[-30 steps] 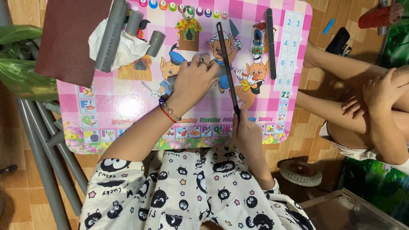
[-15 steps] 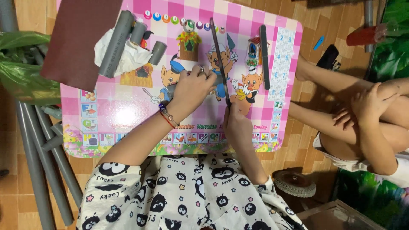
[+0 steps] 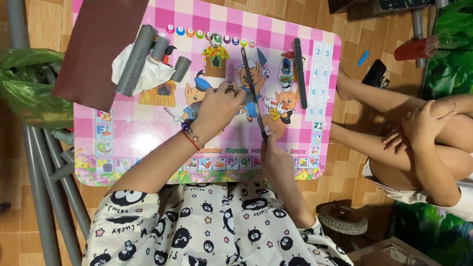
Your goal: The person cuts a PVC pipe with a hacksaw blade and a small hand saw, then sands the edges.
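We press our left hand (image 3: 220,109) down on a grey pipe (image 3: 246,97) lying mid-table (image 3: 148,138), fingers closed over it, while our right hand (image 3: 276,158) grips the saw (image 3: 253,91) crossing it.

Can't really tell what the left hand (image 3: 220,106) is pressing down, it covers nearly all of it; only a grey stub pokes out on the near side. The right hand (image 3: 276,156) swallows the handle end of the long dark blade (image 3: 252,88), so the grip is anyone's guess. The brown sheet (image 3: 101,47) runs off the top edge. The other person beside the surface (image 3: 148,133) is cut off at the right, just legs and hands showing.
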